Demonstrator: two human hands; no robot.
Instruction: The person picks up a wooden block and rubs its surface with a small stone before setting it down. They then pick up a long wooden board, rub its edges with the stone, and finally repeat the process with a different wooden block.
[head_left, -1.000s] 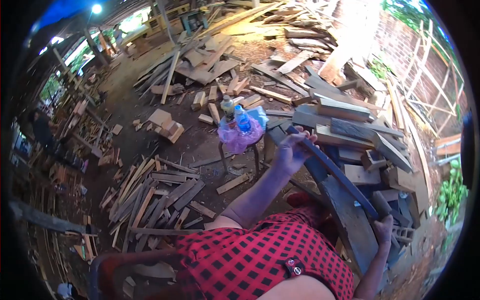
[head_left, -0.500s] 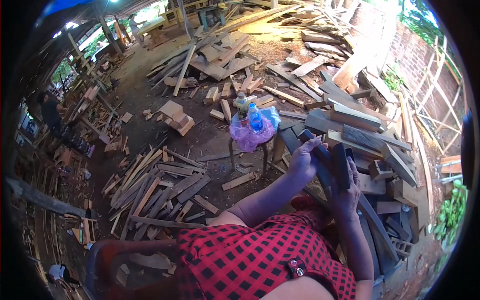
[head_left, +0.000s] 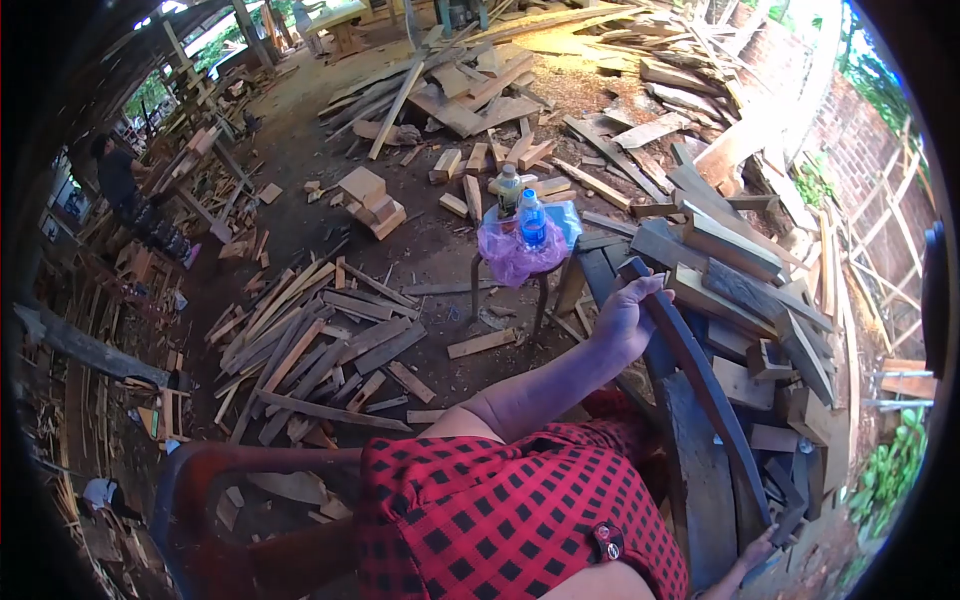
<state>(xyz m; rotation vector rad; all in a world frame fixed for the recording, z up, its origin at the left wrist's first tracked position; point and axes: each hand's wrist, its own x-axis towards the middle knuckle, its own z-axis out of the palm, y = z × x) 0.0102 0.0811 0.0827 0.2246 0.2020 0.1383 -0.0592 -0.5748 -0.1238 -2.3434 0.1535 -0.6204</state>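
Observation:
My left hand is closed around the upper end of a long, dark, slightly curved wooden strip. The strip slants down to the right, its lower end near my right hand. At the lower right, my right hand has its fingers against a dark grey block and appears closed on it. Part of that hand is small and dim near the view's edge. Beneath the strip lies a wide dark board.
Stacked timber lies right of my hands. Ahead is a stool with a blue-labelled bottle and a second bottle. Scrap wood covers the floor at left. A person stands far left by a bench.
My right hand and the dark block have moved from beside my left hand down along the strip to its lower end. My left hand still grips the upper end. The view has shifted slightly.

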